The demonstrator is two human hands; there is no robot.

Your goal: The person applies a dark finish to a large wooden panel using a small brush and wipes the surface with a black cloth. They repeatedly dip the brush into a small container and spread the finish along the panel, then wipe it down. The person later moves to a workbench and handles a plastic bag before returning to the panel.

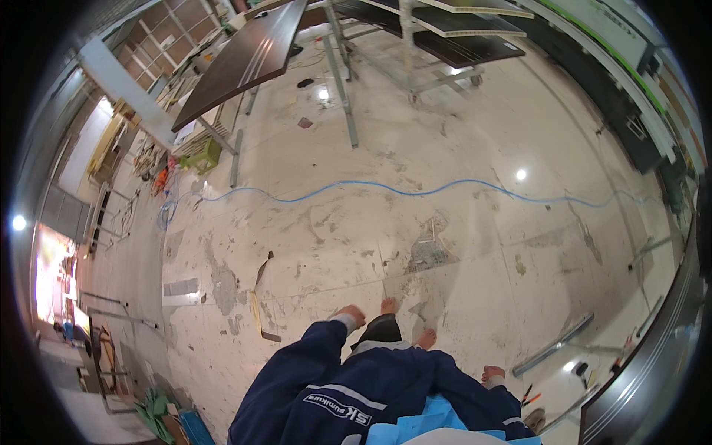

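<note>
Hands hang empty at the person's sides, left hand at seven o'clock and right hand at five, fingers loosely curled on nothing, nearest a grey strip on the floor, so nothing looks begun.

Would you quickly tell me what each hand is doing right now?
Left hand: holds nothing, fingers curled; open or closed cannot be told.
Right hand: holds nothing, fingers curled; cannot be told.

A stained, glossy tiled floor filled the view; a blue hose snaked across it from nine to three o'clock; dark door panels lay on metal racks toward twelve; daylight glared at nine.
</note>
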